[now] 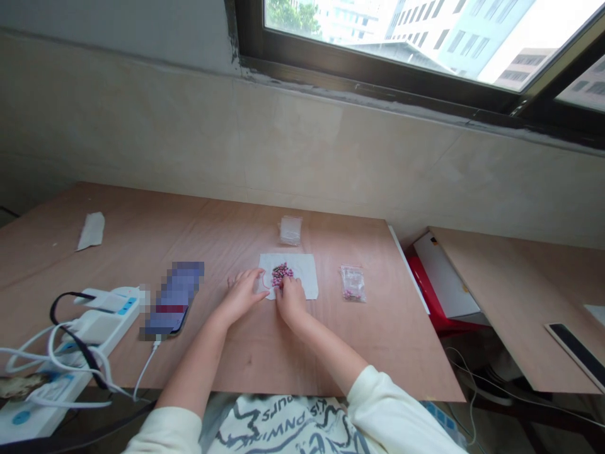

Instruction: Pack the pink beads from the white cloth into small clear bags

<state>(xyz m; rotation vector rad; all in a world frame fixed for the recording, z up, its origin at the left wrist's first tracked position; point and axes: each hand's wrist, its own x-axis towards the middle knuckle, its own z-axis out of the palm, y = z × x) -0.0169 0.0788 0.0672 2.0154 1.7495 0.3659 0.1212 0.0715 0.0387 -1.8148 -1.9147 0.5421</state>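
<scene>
A small pile of pink and dark beads lies on a white sheet in the middle of the table. My left hand rests at the sheet's left edge, thumb and forefinger curved and apart. A thin reddish curved line, perhaps a cord, shows beside those fingertips; whether they touch it I cannot tell. My right hand is at the near edge of the pile, fingers bent and drawn together. What they pinch, if anything, is hidden under the hand.
A clear bag with pink bits lies to the right, another clear bag behind the sheet. At left are a charging phone, a power strip with tangled cables and a paper scrap. The table ends before a gap at right.
</scene>
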